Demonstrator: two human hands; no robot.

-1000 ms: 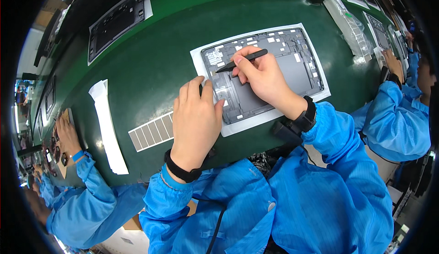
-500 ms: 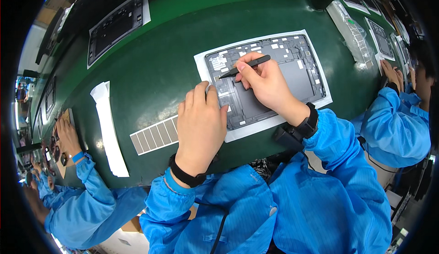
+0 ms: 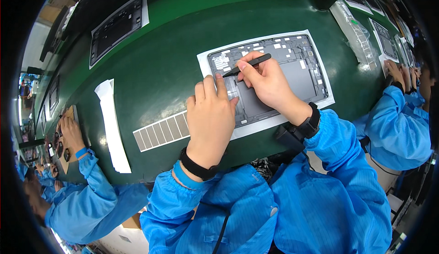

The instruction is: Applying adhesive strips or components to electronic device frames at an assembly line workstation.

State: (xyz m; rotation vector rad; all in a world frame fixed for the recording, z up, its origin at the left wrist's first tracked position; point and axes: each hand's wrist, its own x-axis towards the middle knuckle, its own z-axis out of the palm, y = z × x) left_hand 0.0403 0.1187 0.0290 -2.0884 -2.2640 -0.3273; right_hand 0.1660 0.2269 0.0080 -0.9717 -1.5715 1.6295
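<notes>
A dark grey tablet housing (image 3: 299, 82), dotted with small white pads, lies on a white sheet (image 3: 203, 66) on the bench. My right hand (image 3: 270, 85) pinches black tweezers (image 3: 259, 60) over the housing's left side, their pointed tip low near the left edge. My left hand (image 3: 211, 117) rests flat with fingers stretched out. Its index fingertip presses on the housing right beside the tweezer tip, and its thumb lies over the lower left part. Whether the tip holds anything is too small to tell. A strip of grey rectangular stickers (image 3: 161, 133) runs partly beneath my left hand.
Folded white paper (image 3: 112, 126) lies left on the green bench (image 3: 169, 62). Another housing (image 3: 116, 27) sits at the far left. A clear plastic tray (image 3: 354, 34) lies at the far right. Co-workers in blue sleeves (image 3: 393, 128) (image 3: 87, 203) sit on both sides.
My left hand has moved right and up, bringing its index fingertip onto the housing by the tweezer tip. My right hand and the tweezers have hardly moved.
</notes>
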